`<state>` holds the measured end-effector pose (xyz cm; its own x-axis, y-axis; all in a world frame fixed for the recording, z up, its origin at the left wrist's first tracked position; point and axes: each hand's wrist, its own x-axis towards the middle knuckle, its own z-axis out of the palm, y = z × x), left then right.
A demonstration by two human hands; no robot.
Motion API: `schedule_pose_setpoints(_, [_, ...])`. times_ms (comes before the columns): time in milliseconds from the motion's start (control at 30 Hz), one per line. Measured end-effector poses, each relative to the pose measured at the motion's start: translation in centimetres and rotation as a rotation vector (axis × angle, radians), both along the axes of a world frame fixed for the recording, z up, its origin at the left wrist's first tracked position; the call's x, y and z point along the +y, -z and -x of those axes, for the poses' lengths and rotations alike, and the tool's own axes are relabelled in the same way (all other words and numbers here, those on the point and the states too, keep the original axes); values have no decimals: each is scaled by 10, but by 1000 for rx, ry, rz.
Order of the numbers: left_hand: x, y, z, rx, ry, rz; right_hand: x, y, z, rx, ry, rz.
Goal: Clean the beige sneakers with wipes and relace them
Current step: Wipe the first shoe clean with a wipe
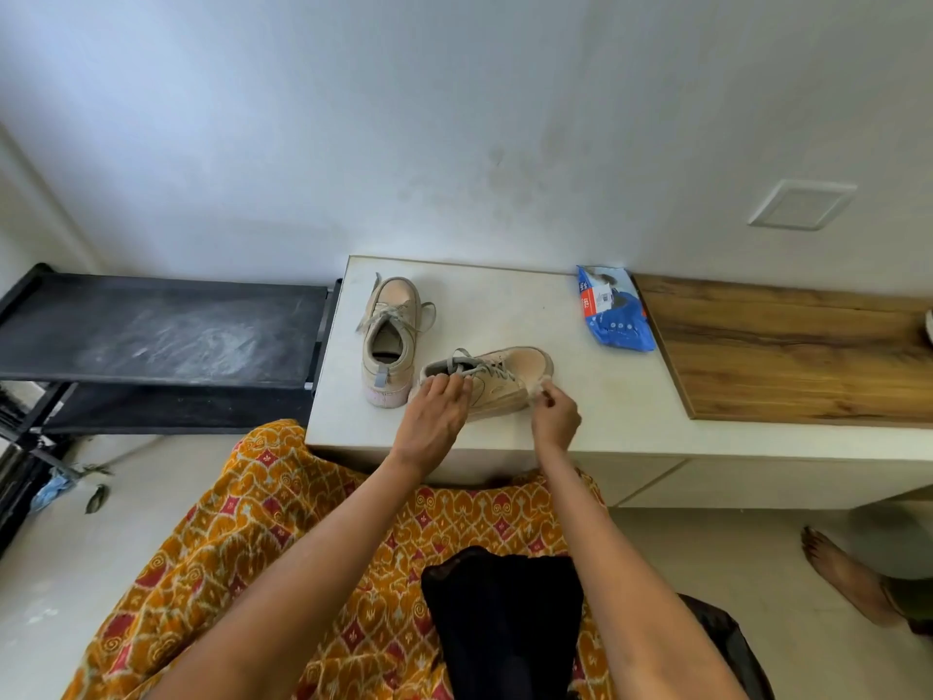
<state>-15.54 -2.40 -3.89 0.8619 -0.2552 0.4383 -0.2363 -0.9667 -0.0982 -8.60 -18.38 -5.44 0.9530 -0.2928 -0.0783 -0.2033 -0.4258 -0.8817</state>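
Wiping is under way: the left hand (438,407) grips the near beige canvas sneaker (497,378) at its collar on the white counter (595,396); the right hand (554,416) pinches a small white wipe (539,386) at its side; the far beige sneaker (389,336) and relacing seemingly remain; both are laced.

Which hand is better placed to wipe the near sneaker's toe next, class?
The right hand: it pinches a wipe beside the near sneaker toe, while the left hand holds the heel end.

Two sneakers sit on the counter (580,396) — one (389,341) far-left, the other (497,378) nearer, right — with the wipes pack (613,310) far right.
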Motion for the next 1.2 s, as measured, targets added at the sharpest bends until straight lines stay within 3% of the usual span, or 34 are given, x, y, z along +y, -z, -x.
schedule_pose_setpoints(233, [1,-5,0,31,13,48,48,2,28,-53,-187,-5])
schedule_pose_setpoints(367, [17,-4,11,12,-31,113,22,-15,-3,-68,-79,54])
schedule_pose_setpoints(500, [21,-5,19,78,-142,260,22,-21,-35,58,-138,79])
schedule_pose_setpoints(600, [15,-11,17,124,-102,308,44,-16,-33,118,-266,2])
schedule_pose_setpoints(833, [20,-11,15,101,-34,384,61,0,39,-96,-228,-67])
schedule_pose_setpoints(967, [18,-13,4,88,1,402,48,1,31,-163,-216,24])
schedule_pose_setpoints(1200, [5,-14,-12,112,-27,471,38,-5,-27,-84,-180,231])
